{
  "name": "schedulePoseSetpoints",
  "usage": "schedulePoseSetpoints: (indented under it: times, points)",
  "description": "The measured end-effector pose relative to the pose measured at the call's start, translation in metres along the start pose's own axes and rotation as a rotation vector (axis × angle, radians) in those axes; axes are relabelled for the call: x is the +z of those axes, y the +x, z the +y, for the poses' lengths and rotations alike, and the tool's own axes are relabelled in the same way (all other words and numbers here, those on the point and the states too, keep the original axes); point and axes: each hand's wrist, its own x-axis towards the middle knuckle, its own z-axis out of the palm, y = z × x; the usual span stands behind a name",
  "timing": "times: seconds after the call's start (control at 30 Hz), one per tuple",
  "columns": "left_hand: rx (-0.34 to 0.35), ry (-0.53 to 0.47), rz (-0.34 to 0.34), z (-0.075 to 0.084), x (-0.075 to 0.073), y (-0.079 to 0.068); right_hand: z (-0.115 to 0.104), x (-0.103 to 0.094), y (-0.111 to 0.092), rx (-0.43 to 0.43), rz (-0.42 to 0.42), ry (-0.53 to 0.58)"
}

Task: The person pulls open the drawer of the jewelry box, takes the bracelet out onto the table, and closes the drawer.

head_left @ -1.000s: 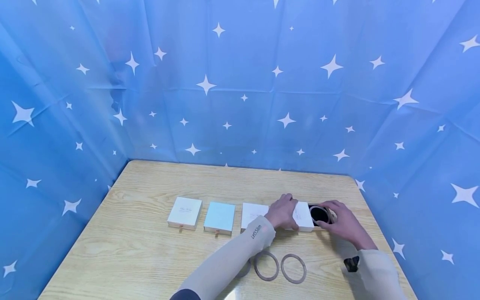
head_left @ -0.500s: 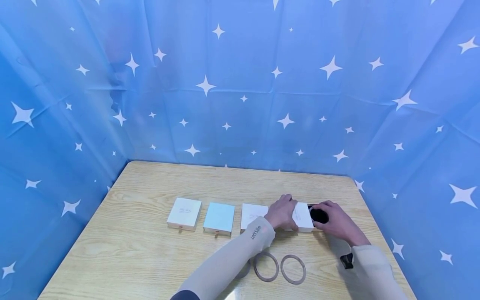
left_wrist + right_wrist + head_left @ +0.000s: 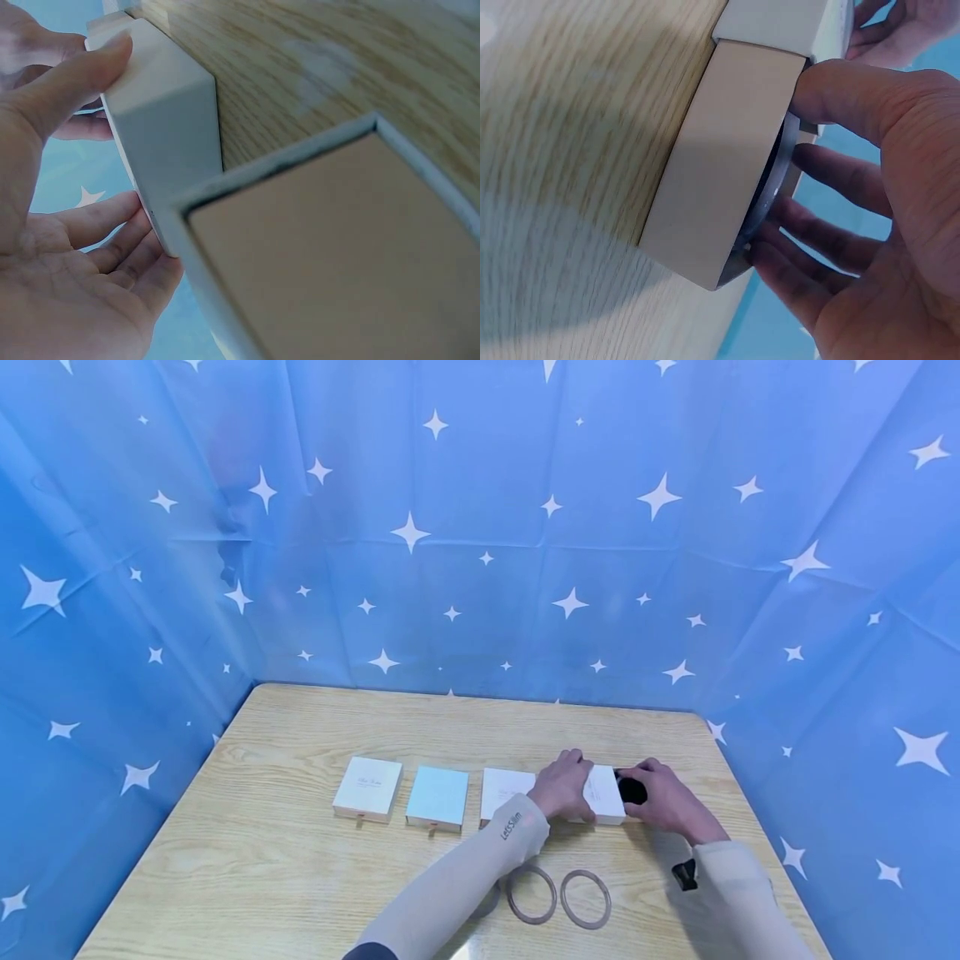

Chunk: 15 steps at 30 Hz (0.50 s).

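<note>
My left hand (image 3: 561,787) grips the white drawer box (image 3: 603,793) at the right end of the row, thumb on its near side and fingertips along the far side in the left wrist view. A tan tray (image 3: 720,150) sticks out of that box's right end. Inside lies a grey bangle (image 3: 780,176), its edge rising a little over the tray wall. My right hand (image 3: 667,797) holds the bangle, thumb by the near wall and fingers spread along the ring. In the head view this hand hides most of the tray, whose inside looks black.
Farther left in the row are a white box (image 3: 367,785), a light blue box (image 3: 437,797) and another white box (image 3: 504,789). Two bangles lie near the front, one left (image 3: 532,920), one right (image 3: 587,926); a third round edge (image 3: 489,903) peeks from behind the left sleeve.
My right hand has moved left toward the box with the bangle, which went from tilted at the tray's right to down inside it. The tray shows less. My left hand stays put.
</note>
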Motion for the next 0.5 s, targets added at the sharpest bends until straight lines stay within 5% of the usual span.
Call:
schedulePoseSetpoints:
  times: [0.5]
  points:
    - [0.002, -0.001, 0.0, -0.0011, 0.001, 0.0014, 0.0016, 0.0011, 0.0013, -0.018, 0.01, -0.02]
